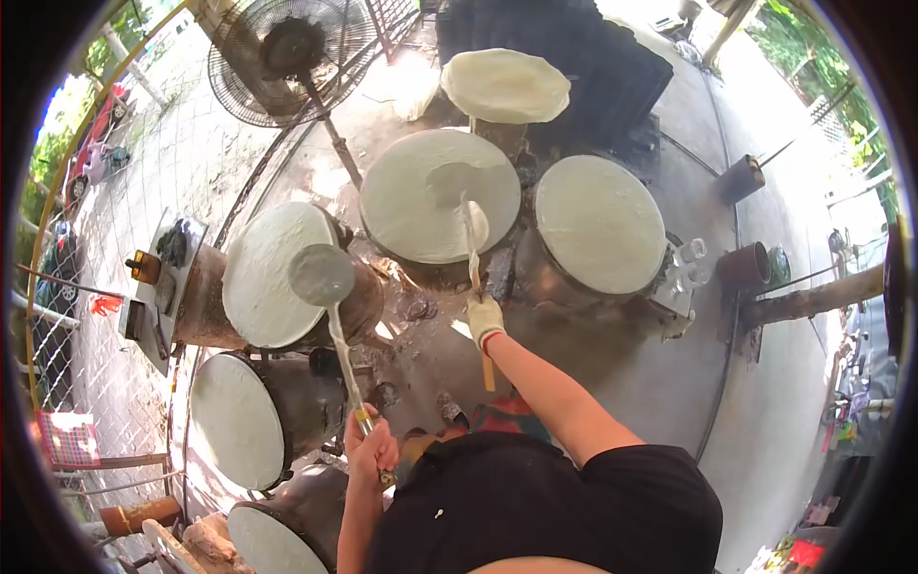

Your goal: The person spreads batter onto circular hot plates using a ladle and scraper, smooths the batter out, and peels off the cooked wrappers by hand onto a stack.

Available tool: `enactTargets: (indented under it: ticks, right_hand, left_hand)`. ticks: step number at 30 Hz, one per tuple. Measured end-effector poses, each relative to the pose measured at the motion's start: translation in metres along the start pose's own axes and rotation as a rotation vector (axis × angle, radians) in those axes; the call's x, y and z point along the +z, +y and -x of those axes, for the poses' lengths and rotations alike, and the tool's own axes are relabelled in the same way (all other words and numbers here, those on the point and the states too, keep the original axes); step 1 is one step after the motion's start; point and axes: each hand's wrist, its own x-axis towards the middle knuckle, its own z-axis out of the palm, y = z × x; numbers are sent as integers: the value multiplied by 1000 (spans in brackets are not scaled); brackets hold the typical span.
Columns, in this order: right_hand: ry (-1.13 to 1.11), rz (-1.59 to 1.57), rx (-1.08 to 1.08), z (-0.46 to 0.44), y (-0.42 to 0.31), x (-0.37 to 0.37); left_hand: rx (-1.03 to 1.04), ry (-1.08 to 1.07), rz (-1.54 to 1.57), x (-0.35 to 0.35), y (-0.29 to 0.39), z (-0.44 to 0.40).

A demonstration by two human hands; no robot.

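Head view: left hand (371, 446) clamps my disc-ended ladle (321, 275). Right hand (485, 320), gloved, clamps a second ladle (472, 251), presumably long for reaching the white round top (406, 206).

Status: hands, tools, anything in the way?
Left hand gripping disc-headed tool. Right hand, gloved, gripping second tool over central white round. Fan ahead left, apart.

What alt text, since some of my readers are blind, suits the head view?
A bare left hand holds a long-handled, round-headed tool over the edge of a pale round surface, and a gloved right hand holds a second long-handled tool over the middle round surface. More pale rounds stand nearby, with a standing fan beyond.
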Motion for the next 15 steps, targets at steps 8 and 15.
enactTargets:
  ticks: [8, 15]
  right_hand:
    - [-231, 289, -314, -44, 4, -128]
    - [-371, 554, -332, -81, -16, -214]
  left_hand:
    - [29, -40, 117, 94, -48, -39]
    - [32, -81, 162, 175, -88, -78]
